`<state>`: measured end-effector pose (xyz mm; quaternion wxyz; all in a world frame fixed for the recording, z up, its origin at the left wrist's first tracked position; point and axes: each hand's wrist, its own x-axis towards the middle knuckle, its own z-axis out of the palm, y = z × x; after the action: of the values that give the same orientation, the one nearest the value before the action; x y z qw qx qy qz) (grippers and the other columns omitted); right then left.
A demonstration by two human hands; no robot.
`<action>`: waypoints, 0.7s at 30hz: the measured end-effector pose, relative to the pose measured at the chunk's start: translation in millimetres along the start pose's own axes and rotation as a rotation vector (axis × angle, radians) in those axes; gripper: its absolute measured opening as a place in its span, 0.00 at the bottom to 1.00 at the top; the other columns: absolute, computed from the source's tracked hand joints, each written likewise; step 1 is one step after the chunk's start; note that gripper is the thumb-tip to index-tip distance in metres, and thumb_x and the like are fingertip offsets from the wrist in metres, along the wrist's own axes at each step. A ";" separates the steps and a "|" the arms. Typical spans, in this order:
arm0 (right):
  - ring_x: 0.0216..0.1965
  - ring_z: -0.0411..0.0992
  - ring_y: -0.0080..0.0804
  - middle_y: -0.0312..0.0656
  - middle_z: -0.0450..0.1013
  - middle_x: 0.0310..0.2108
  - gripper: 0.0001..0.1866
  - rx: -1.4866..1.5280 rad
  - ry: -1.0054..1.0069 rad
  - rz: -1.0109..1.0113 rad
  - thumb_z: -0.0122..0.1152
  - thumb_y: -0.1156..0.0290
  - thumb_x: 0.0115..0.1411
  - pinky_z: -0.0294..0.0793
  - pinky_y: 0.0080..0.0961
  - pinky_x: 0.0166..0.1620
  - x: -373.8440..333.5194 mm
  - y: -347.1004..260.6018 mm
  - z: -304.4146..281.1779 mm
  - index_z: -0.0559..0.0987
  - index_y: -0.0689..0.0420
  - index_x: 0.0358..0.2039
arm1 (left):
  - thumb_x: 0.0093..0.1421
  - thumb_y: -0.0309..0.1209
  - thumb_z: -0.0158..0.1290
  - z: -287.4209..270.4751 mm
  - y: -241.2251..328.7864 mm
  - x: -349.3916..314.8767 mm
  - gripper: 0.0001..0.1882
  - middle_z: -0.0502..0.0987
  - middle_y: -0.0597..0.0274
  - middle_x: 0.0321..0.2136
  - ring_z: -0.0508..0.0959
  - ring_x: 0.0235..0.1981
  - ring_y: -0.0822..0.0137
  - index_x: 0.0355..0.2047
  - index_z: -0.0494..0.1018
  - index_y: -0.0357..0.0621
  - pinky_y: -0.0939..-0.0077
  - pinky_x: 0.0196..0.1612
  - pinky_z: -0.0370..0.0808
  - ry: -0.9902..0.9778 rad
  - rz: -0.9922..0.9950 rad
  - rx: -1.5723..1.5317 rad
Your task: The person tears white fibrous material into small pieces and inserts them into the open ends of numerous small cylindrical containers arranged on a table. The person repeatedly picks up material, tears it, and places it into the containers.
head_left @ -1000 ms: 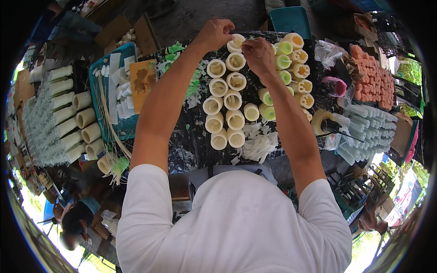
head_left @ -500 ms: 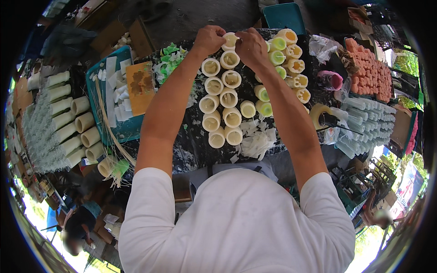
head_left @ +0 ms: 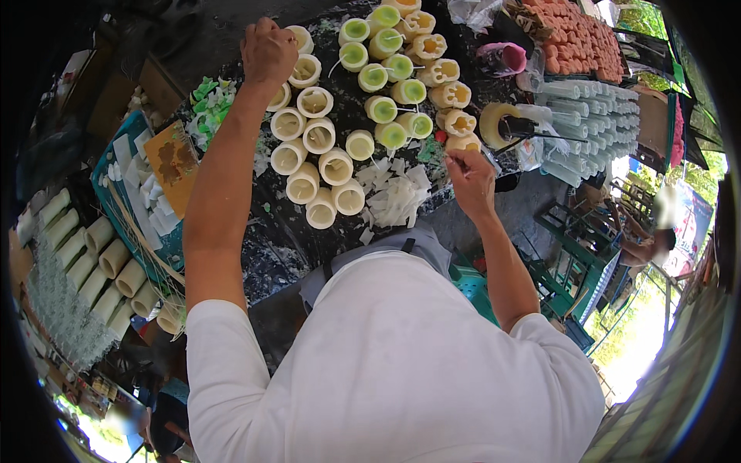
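My left hand (head_left: 268, 52) is at the far end of two rows of cream wax cups (head_left: 299, 70), beside the farthest one. Its fingers are curled, and anything inside them is hidden. Thin pale wicks show inside several cups. My right hand (head_left: 472, 181) is closed at the near end of a row of yellow-orange scalloped candles (head_left: 451, 95), its fingertips just below the nearest one (head_left: 463, 143). What it pinches is too small to make out. Green-filled candles (head_left: 380, 109) with white wicks stand between the two groups. One small cream candle (head_left: 360, 144) stands next to them.
White wax scraps (head_left: 397, 197) lie near the table's front edge. A teal tray (head_left: 171, 251) with white pieces and an orange sheet (head_left: 167, 166) is at left. On the right are a pink cup (head_left: 503, 59), a tape roll (head_left: 498, 123), clear-wrapped candles (head_left: 587, 123) and orange pieces (head_left: 575, 38).
My hands have moved apart from the farthest cream cup: the right came back toward me and rightward, while the left stays near the cup. The view has shifted to the right.
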<state>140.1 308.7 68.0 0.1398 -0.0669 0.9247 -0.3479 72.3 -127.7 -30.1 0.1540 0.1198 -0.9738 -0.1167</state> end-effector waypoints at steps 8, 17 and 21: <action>0.45 0.78 0.52 0.48 0.80 0.40 0.18 -0.356 -0.113 0.095 0.68 0.55 0.62 0.77 0.46 0.51 -45.5 117.4 54.6 0.86 0.57 0.43 | 0.63 0.36 0.59 -4.8 29.3 15.2 0.09 0.86 0.64 0.39 0.79 0.50 0.56 0.35 0.89 0.57 0.52 0.55 0.69 -0.225 -0.023 -0.002; 0.52 0.76 0.56 0.54 0.81 0.45 0.24 -0.491 -0.241 0.235 0.68 0.52 0.61 0.69 0.54 0.56 -27.7 80.2 81.5 0.81 0.60 0.46 | 0.69 0.35 0.53 -7.0 14.0 12.2 0.20 0.86 0.53 0.46 0.80 0.54 0.48 0.59 0.80 0.59 0.46 0.61 0.70 -0.144 -0.060 -0.103; 0.49 0.76 0.56 0.53 0.80 0.42 0.18 -0.586 -0.222 0.009 0.64 0.62 0.65 0.70 0.55 0.53 -32.1 86.5 92.8 0.74 0.61 0.47 | 0.68 0.34 0.55 -23.3 -1.8 7.7 0.19 0.86 0.51 0.44 0.82 0.50 0.50 0.59 0.80 0.53 0.53 0.56 0.77 -0.087 -0.064 -0.274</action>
<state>196.7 322.6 -49.2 0.2164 -0.1377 0.9649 -0.0563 73.2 -135.9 -7.0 0.1228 0.1234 -0.9502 -0.2585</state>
